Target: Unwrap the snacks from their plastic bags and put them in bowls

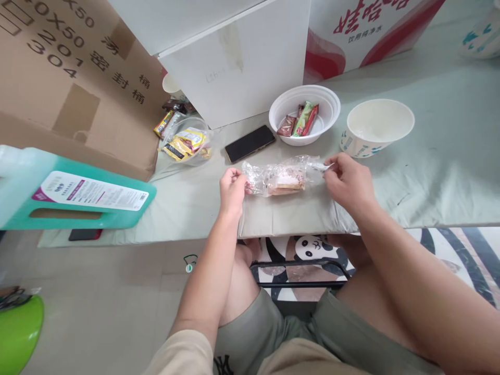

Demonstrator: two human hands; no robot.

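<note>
A clear plastic snack wrapper (287, 178) with brownish, biscuit-like food inside lies stretched between my two hands near the table's front edge. My left hand (232, 188) pinches its left end between thumb and fingers. On the other side, my right hand (347, 179) grips the wrapper's twisted right end, with a small white tip showing beyond the fingers. Just behind the wrapper lies a black phone (250, 144). A white bowl (278, 102) holding several wrapped snack bars (302, 121) stands behind it to the right, and a paper tub (378, 125) is beyond my right hand.
On the left, a clear bowl (207, 134) holds yellow packets beside a cardboard box (89, 88). A large green jug (89, 190) lies near the front left edge. White boxes (250, 57) and a red-and-white carton (363, 36) stand along the back.
</note>
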